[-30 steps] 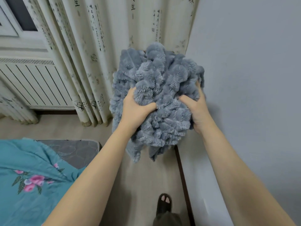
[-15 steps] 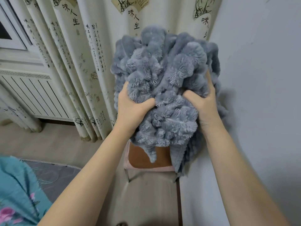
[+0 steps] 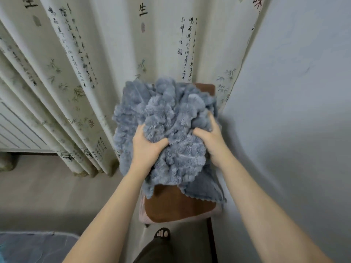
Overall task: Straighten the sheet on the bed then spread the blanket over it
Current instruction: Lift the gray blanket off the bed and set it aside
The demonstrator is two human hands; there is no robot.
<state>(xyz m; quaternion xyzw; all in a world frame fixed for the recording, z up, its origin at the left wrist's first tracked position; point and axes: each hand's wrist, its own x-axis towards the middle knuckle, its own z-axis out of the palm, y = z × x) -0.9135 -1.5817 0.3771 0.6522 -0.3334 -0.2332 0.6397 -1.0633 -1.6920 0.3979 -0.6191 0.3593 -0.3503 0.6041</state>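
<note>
Much of chair [image 3: 178, 207] under blanket [image 3: 167, 114]; bed [image 3: 28, 247] mostly off-frame.

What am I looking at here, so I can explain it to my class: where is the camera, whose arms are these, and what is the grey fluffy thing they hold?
There is no machine here. A person wears one wide-angle camera on the head, looking forward and down, so the two bare arms are that person's own. The left hand and the right hand each grip a bunched grey fluffy blanket, fingers dug into its pile. It is held over a chair with a brown seat, standing in the corner between a printed curtain and a plain wall. One blanket corner drapes onto the seat. Below, a foot in a dark sandal stands on the floor. A bit of the bed shows at lower left.
</note>
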